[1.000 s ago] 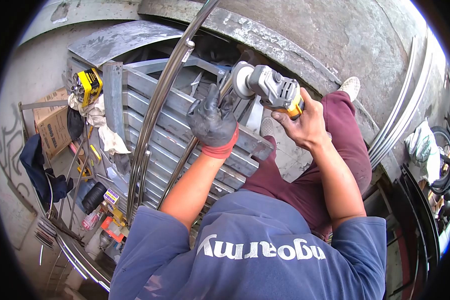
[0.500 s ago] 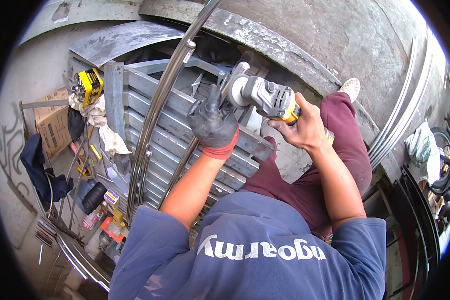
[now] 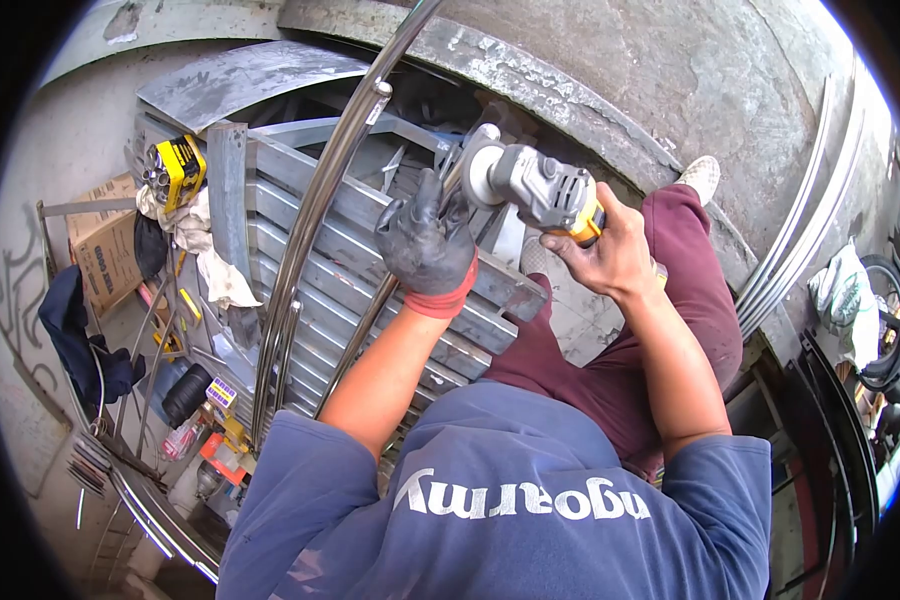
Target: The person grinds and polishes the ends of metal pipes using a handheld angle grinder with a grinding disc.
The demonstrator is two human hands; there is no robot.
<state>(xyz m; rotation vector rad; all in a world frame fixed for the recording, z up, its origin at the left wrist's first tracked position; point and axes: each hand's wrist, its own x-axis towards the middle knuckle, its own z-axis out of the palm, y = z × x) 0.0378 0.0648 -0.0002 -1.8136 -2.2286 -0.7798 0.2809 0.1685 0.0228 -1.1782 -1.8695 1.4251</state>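
My left hand [image 3: 426,235], in a dark glove with a red cuff, is closed round a metal tube [image 3: 373,318] that runs down to the lower left. My bare right hand [image 3: 610,245] grips the rear of a grey and yellow angle grinder [image 3: 542,185]. The grinder's pale round disc [image 3: 482,174] is at the upper end of the tube, just right of my gloved fingers. Whether disc and metal touch is hard to tell. Below lies a stack of grey metal bars [image 3: 310,260].
Long shiny tubes [image 3: 315,205] curve past on the left. Beyond them are a yellow battery box [image 3: 177,172], a cardboard box [image 3: 105,245], rags [image 3: 220,275] and scattered tools. Pale pipes [image 3: 805,215] lie at the right, near dark metal frames [image 3: 840,430].
The grinder and my right hand have shifted slightly, with the grinder's body a little further right and lower. My left hand stays almost in place.
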